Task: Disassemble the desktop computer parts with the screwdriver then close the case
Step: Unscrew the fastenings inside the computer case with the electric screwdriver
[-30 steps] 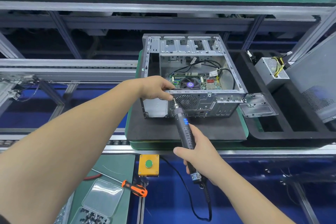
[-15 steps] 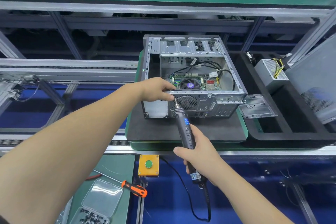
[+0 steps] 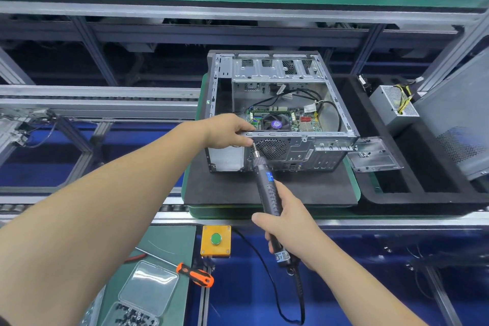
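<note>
An open grey computer case (image 3: 328,140) lies on a black foam pad (image 3: 304,188), its motherboard (image 3: 307,122) and CPU fan (image 3: 275,123) showing inside. My left hand (image 3: 227,131) grips the case's near top rim at the left corner. My right hand (image 3: 288,222) holds a black electric screwdriver (image 3: 267,188) by its handle. Its bit touches the rear panel just left of the round fan grille (image 3: 272,148), right below my left fingers. The tool's cable (image 3: 299,296) hangs down from the handle.
A metal bracket plate (image 3: 375,153) lies right of the case. A power supply (image 3: 394,106) and a grey side panel (image 3: 460,119) sit in the black tray (image 3: 412,193) at right. Near me are a yellow button box (image 3: 215,241), an orange screwdriver (image 3: 195,274) and a clear screw box (image 3: 143,299).
Hardly anything moved. Both hands and the screwdriver keep their places on the case's rear left corner; only the view shifted slightly.
</note>
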Available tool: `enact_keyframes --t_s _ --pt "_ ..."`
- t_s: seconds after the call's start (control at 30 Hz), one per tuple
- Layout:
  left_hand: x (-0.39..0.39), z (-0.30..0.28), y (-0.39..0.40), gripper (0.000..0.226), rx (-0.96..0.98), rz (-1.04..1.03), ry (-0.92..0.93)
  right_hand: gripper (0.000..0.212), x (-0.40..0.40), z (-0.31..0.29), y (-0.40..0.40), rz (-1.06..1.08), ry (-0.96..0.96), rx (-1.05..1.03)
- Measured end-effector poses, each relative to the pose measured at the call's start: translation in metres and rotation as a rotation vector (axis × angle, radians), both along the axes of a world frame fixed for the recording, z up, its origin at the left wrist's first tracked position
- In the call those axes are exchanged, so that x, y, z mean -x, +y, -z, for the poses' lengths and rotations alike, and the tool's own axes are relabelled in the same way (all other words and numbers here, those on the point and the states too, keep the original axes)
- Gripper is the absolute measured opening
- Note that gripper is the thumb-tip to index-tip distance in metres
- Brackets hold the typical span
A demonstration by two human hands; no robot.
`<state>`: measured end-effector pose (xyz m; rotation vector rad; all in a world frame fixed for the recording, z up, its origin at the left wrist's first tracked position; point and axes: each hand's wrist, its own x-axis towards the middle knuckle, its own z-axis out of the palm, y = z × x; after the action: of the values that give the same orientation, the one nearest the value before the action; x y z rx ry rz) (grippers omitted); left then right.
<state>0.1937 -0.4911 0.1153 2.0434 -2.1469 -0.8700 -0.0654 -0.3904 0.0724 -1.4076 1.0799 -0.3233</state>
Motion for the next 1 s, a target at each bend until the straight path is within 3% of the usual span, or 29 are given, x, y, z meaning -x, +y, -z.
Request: enact_keyframes --t_s 0.53,0.67,0.87,1.0 --pt "0.003 -0.008 0.002 0.041 -0.024 0.019 0.053 0.075 -0.012 -0.006 -0.005 0.007 0.086 0.043" --pt "0.007 -0.012 0.003 0.046 -0.011 -0.007 0.015 0.089 -0.013 -0.011 -0.009 -0.010 0.163 0.095" --pt "0.012 -0.008 0.007 0.029 0.013 -0.011 0.013 0.105 -0.012 -0.022 -0.010 -0.043 0.238 0.058" --pt "0.014 -0.009 0.010 0.029 0.030 -0.032 0.011 0.075 -0.013 -0.029 -0.013 -0.041 0.226 0.049"
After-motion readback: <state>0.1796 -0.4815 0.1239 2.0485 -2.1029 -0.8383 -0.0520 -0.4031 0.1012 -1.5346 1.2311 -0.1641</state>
